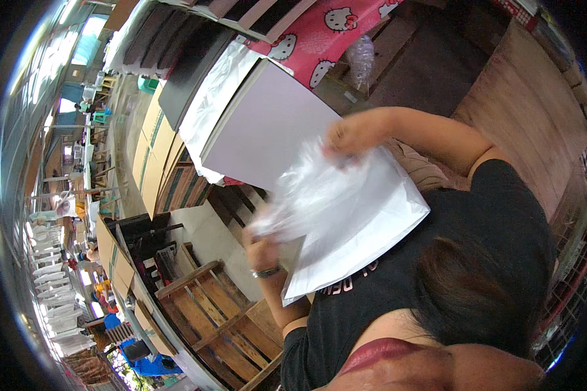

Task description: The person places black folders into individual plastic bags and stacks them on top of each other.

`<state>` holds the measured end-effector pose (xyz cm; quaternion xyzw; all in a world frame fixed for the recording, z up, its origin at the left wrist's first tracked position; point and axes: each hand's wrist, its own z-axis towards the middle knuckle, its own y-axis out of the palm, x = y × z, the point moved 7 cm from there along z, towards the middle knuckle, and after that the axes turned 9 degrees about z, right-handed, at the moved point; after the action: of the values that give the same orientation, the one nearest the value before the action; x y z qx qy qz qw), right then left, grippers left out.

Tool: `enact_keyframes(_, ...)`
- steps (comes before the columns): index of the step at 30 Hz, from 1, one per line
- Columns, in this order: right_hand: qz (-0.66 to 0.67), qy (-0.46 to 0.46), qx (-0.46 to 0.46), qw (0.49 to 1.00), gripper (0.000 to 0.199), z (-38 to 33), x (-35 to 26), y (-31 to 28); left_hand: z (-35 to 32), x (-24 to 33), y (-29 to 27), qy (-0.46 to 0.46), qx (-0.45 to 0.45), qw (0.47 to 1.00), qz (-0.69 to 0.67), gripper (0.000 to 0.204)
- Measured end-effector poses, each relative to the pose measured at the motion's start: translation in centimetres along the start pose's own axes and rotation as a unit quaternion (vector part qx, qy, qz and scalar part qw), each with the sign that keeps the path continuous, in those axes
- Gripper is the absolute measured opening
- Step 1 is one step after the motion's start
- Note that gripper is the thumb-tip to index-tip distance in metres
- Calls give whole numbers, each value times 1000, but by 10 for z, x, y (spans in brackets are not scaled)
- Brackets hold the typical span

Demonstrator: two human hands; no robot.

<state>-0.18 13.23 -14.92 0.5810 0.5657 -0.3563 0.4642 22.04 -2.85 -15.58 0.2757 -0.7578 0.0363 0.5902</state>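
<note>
A thin, whitish translucent plastic bag point(359, 221) is stretched out in front of my black shirt, its upper part smeared by motion. My left hand point(262, 251), with a metal watch on the wrist, is closed on one side of the bag's upper edge. On the other side my right hand point(355, 135) pinches it, with the fingers blurred. Just beyond both hands lies a stack of pale flat sheets point(274, 120), its top sheet smooth and greyish white. Crumpled white plastic wrap point(209, 107) shows along the stack's left side.
Pink cartoon-print cloth point(306, 42) covers the surface behind the stack. Dark panels point(195, 81) and cardboard sheets point(153, 150) stand at its left. A wooden pallet point(222, 313) lies at lower left. A clear plastic bundle point(361, 62) sits beyond my right hand.
</note>
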Motion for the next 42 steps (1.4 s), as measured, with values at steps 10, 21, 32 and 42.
enact_keyframes(10,66,-89,45,993,28,-16,-15,-7,-7,11,15,198,-160,951,178,46)
enact_keyframes(21,171,-143,-148,964,41,-16,-27,-3,-9,-6,-27,93,-53,992,61,52)
enact_keyframes(32,-304,-381,397,778,53,11,-111,-82,86,108,-69,265,289,915,93,38)
enact_keyframes(42,-322,-357,441,758,24,-51,-89,-36,-5,95,31,244,343,734,533,38)
